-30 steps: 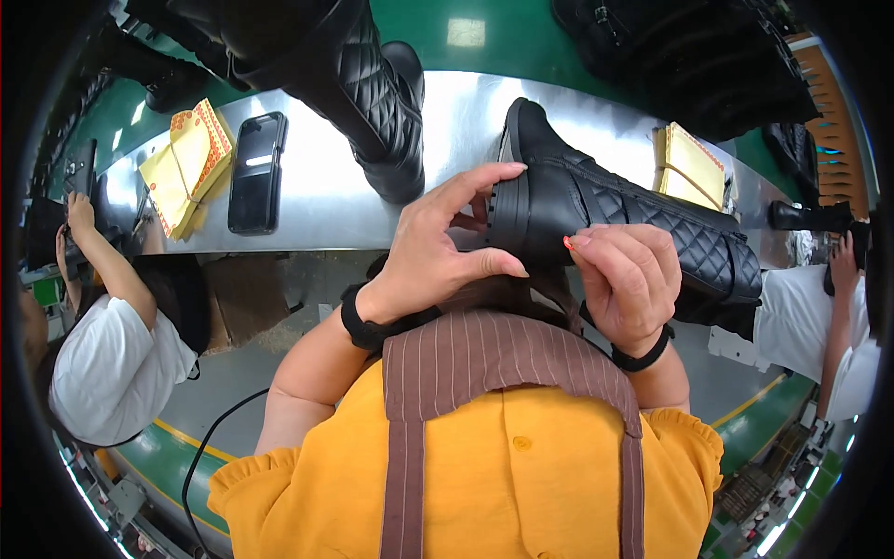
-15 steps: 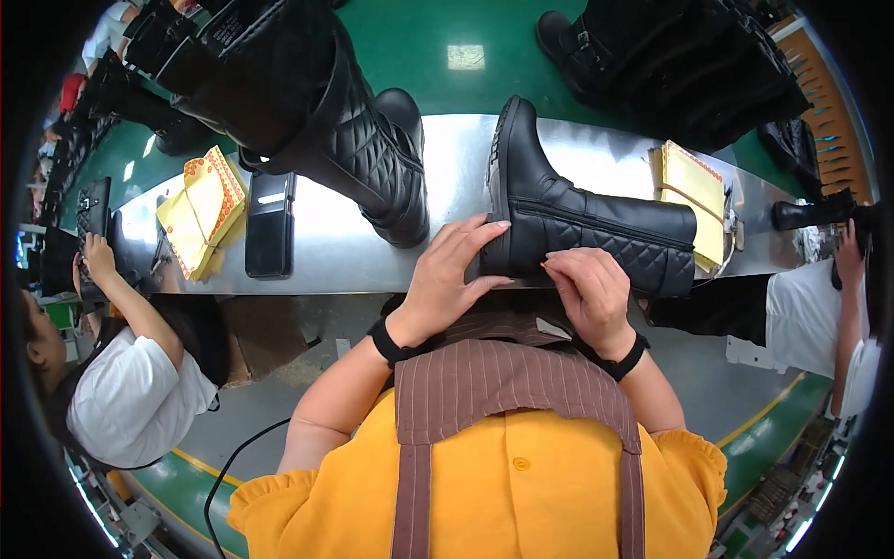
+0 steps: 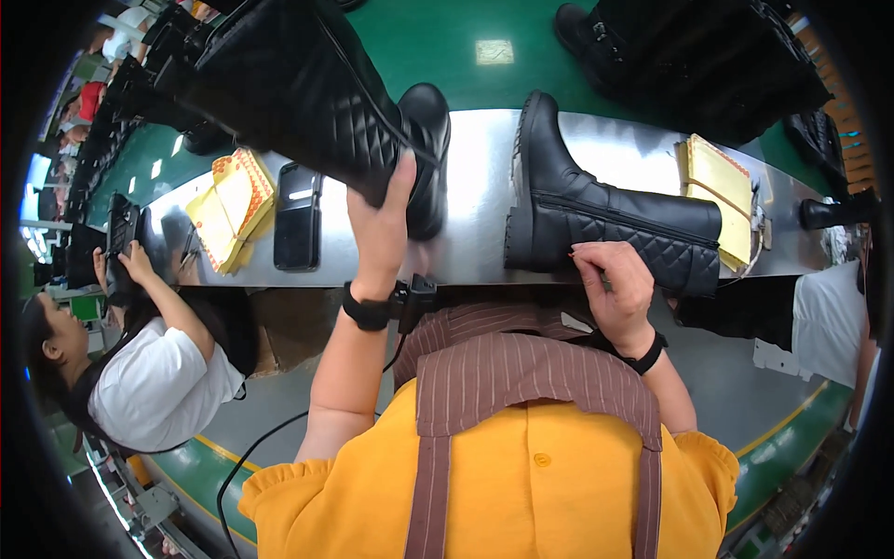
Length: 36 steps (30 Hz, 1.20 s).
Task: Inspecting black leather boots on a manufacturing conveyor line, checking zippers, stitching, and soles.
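A black quilted boot [image 3: 372, 140] stands upright at the left of the metal worktable [image 3: 480, 205]. My left hand [image 3: 384, 219] grips its ankle, thumb showing against the side and the other fingers hidden behind. A second black boot [image 3: 596, 200], with a side zipper and quilted shaft, lies on its side, sole to the left. Right at its lower edge, my right hand [image 3: 619, 284] is pinched on a tiny orange-red thing [image 3: 573, 253], too small to name.
A black phone [image 3: 298, 219] lies beside a tied stack of yellow paper [image 3: 233, 210]; another yellow stack [image 3: 722, 200] sits behind the lying boot's shaft. More black boots [image 3: 689, 74] stand beyond the table. At the left a co-worker [image 3: 158, 373] handles a dark item.
My left hand has left the lying boot's sole and moved left and up onto the standing boot. My right hand stays pinched beside the lying boot.
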Each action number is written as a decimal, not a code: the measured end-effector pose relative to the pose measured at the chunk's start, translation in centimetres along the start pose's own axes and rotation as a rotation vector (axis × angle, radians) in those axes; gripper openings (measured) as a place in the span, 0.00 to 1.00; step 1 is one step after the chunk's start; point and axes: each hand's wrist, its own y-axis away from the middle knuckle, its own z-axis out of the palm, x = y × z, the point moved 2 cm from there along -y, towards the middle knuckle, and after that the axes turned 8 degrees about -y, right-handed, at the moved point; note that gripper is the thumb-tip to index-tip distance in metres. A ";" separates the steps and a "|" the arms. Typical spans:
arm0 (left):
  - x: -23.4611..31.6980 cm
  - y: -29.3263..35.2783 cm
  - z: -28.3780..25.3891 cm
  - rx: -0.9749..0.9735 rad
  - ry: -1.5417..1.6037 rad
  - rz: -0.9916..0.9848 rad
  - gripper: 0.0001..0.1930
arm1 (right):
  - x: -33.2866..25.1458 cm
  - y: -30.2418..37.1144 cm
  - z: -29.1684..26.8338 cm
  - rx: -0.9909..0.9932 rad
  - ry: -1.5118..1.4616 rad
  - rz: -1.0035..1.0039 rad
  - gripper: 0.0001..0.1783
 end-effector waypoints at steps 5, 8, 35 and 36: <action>3.4 -3.2 -1.3 -0.103 0.396 -0.341 0.20 | -0.1 -0.1 0.0 0.025 0.004 0.036 0.08; 5.5 -3.7 -1.4 -0.170 0.497 -0.348 0.25 | -0.1 -0.1 -0.1 0.028 -0.004 0.029 0.08; 9.5 1.0 2.1 -0.179 0.682 -0.405 0.29 | -5.9 -9.6 1.5 -0.076 0.158 -0.512 0.14; 9.6 0.9 1.9 -0.174 0.658 -0.393 0.29 | -5.9 -9.0 1.2 -0.167 0.172 -0.466 0.17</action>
